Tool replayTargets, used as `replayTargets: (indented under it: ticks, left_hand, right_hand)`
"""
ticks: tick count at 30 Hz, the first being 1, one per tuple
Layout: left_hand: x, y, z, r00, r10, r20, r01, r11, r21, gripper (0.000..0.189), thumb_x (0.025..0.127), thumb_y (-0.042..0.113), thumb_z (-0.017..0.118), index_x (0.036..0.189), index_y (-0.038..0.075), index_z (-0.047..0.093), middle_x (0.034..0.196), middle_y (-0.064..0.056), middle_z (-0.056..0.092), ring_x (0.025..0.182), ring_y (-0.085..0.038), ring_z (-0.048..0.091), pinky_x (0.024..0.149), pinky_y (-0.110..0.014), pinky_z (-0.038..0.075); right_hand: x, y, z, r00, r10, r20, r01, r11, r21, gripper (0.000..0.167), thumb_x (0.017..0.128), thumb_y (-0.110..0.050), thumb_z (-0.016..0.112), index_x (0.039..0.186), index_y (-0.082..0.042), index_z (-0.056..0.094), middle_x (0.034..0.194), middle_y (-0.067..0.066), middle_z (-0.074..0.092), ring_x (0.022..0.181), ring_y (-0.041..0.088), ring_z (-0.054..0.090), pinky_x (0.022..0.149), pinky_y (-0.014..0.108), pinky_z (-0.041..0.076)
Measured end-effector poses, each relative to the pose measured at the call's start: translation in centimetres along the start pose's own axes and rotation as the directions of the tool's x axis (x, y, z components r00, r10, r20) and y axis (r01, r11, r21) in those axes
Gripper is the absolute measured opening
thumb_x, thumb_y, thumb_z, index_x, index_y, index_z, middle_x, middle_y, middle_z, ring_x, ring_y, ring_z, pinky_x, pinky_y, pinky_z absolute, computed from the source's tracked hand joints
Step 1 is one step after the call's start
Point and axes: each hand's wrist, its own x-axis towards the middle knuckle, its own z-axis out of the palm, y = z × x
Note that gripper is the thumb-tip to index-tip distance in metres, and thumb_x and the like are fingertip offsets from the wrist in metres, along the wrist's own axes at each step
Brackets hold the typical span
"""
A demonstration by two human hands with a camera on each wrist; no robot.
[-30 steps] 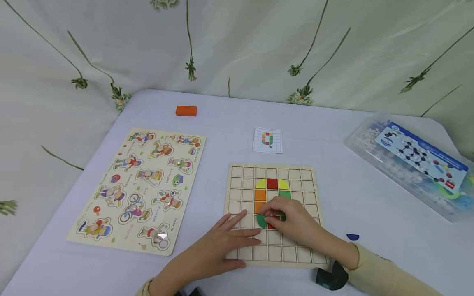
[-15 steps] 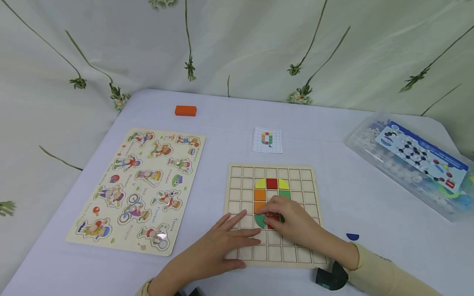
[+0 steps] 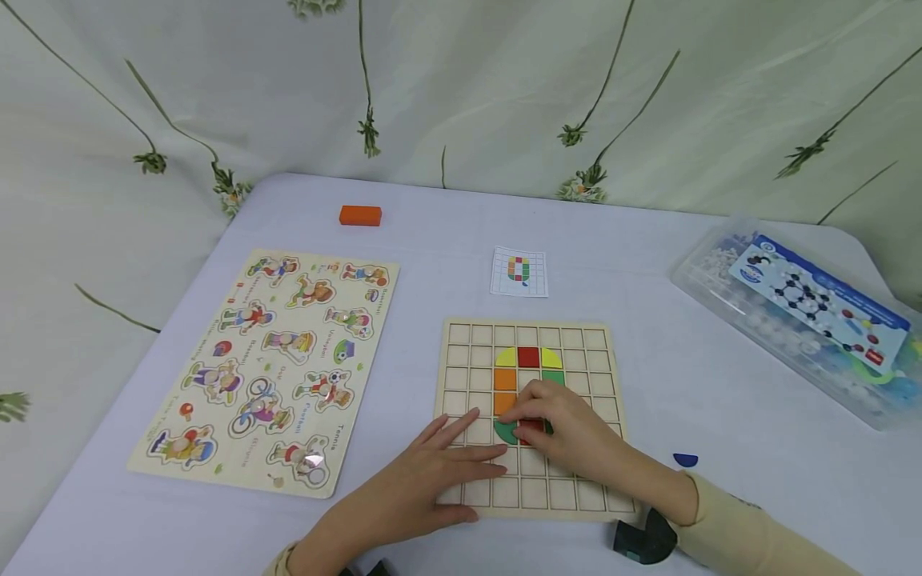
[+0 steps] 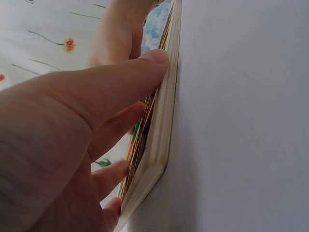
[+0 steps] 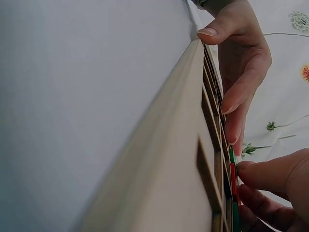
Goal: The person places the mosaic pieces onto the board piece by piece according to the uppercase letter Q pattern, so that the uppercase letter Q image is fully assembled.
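Observation:
A wooden grid board point(image 3: 481, 356) lies flat with colored tiles set in a ring. My right hand point(image 3: 569, 420) curls over the ring's lower part, its index finger and thumb pinching at a green quarter-circle tile point(image 3: 505, 433) in the lower left corner. The thumb is also against a red square tile point(image 3: 531, 434). My left hand point(image 3: 425, 484) rests with spread fingers on the board's left side; in the left wrist view its thumb point(image 4: 157, 57) touches the board's edge. Two orange tiles point(image 3: 505, 379), yellow corners point(image 3: 551, 358) and a red square point(image 3: 528, 358) sit above. My right hand hides the lower right.
A small pattern card point(image 3: 533, 280) lies behind the board. To the left is a picture puzzle point(image 3: 288, 368), with an orange block point(image 3: 360, 216) beyond it. A clear plastic box point(image 3: 799, 320) stands right. A blue half-round tile point(image 3: 686, 460) and black pieces point(image 3: 646, 540) lie near the right forearm.
The green quarter-circle tile has turned slightly and shifted left into its corner cell, with the right fingers still at it. The left hand has stayed in place.

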Motion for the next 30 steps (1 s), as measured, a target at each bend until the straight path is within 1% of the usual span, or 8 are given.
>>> replayTargets:
  ticks: [8, 11, 14, 17, 20, 25, 27, 30]
  left_hand:
    - [0.1, 0.1, -0.1, 1.0, 0.0, 0.007, 0.0, 1.0, 0.003, 0.053, 0.078, 0.029, 0.075, 0.128, 0.023, 0.059, 0.14, 0.011, 0.043, 0.139, -0.027, 0.012, 0.107, -0.056, 0.014]
    - [0.1, 0.1, -0.1, 1.0, -0.01, 0.014, 0.01, 1.0, -0.001, 0.053, 0.079, 0.029, 0.075, 0.129, 0.024, 0.058, 0.14, 0.011, 0.043, 0.139, -0.026, 0.012, 0.107, -0.055, 0.014]
    - [0.1, 0.0, 0.0, 1.0, -0.022, 0.018, 0.022, 1.0, -0.01, 0.053, 0.079, 0.029, 0.075, 0.129, 0.025, 0.058, 0.14, 0.012, 0.043, 0.14, -0.026, 0.011, 0.107, -0.055, 0.013]
    - [0.1, 0.0, 0.0, 1.0, -0.025, 0.016, 0.026, 1.0, -0.014, 0.053, 0.079, 0.029, 0.075, 0.129, 0.025, 0.058, 0.139, 0.012, 0.043, 0.14, -0.025, 0.011, 0.107, -0.055, 0.012]
    - [0.1, 0.0, 0.0, 1.0, -0.026, 0.016, 0.026, 1.0, -0.012, 0.054, 0.078, 0.029, 0.075, 0.129, 0.025, 0.058, 0.14, 0.012, 0.043, 0.139, -0.025, 0.012, 0.108, -0.053, 0.012]
    - [0.1, 0.0, 0.1, 1.0, -0.026, 0.014, 0.027, 1.0, -0.016, 0.054, 0.078, 0.028, 0.075, 0.129, 0.024, 0.058, 0.14, 0.013, 0.042, 0.139, -0.025, 0.012, 0.109, -0.052, 0.011]
    - [0.0, 0.0, 0.1, 1.0, -0.023, 0.01, 0.023, 1.0, -0.015, 0.054, 0.078, 0.029, 0.075, 0.129, 0.024, 0.058, 0.14, 0.012, 0.042, 0.139, -0.026, 0.012, 0.108, -0.052, 0.011]
    - [0.0, 0.0, 0.1, 1.0, -0.016, 0.001, 0.016, 1.0, -0.013, 0.053, 0.078, 0.028, 0.075, 0.128, 0.023, 0.059, 0.14, 0.012, 0.043, 0.139, -0.026, 0.012, 0.108, -0.053, 0.011]
  right_hand:
    - [-0.1, -0.2, -0.2, 1.0, 0.018, -0.023, -0.019, 0.999, -0.043, 0.014, 0.077, -0.003, 0.075, 0.088, -0.012, 0.075, 0.088, -0.013, 0.058, 0.085, 0.006, 0.052, 0.072, 0.024, 0.048]
    - [-0.2, -0.3, -0.6, 1.0, -0.001, -0.005, 0.0, 0.997, -0.079, 0.013, 0.079, -0.005, 0.074, 0.09, -0.012, 0.076, 0.089, -0.012, 0.059, 0.087, 0.007, 0.053, 0.075, 0.025, 0.048]
    - [-0.5, -0.2, -1.3, 1.0, -0.01, 0.017, 0.012, 0.997, -0.082, 0.016, 0.082, -0.006, 0.071, 0.096, -0.012, 0.075, 0.094, -0.011, 0.06, 0.092, 0.009, 0.053, 0.078, 0.029, 0.048]
    - [-1.0, 0.1, -2.7, 1.0, 0.015, 0.006, -0.015, 0.999, -0.031, 0.02, 0.085, -0.006, 0.068, 0.103, -0.011, 0.073, 0.1, -0.008, 0.061, 0.096, 0.012, 0.054, 0.08, 0.032, 0.049]
    - [-2.0, 1.0, -4.6, 0.996, 0.077, -0.049, -0.076, 0.997, 0.031, 0.022, 0.086, -0.004, 0.066, 0.107, -0.01, 0.071, 0.102, -0.007, 0.063, 0.093, 0.012, 0.056, 0.076, 0.03, 0.049]
    - [-4.9, 2.9, -8.3, 0.971, 0.158, -0.181, -0.151, 0.987, 0.053, 0.022, 0.087, -0.001, 0.063, 0.107, -0.009, 0.07, 0.098, -0.002, 0.066, 0.078, 0.008, 0.051, 0.062, 0.023, 0.04]
    - [-6.4, 3.7, -9.4, 0.955, 0.199, -0.219, -0.189, 0.98, 0.067, 0.022, 0.088, 0.0, 0.062, 0.107, -0.006, 0.069, 0.098, 0.003, 0.067, 0.077, 0.008, 0.051, 0.06, 0.023, 0.038]
    - [-8.7, 4.8, -10.4, 0.93, 0.281, -0.239, -0.268, 0.959, 0.087, 0.021, 0.088, 0.0, 0.061, 0.107, -0.003, 0.068, 0.1, 0.006, 0.067, 0.08, 0.007, 0.053, 0.061, 0.022, 0.039]
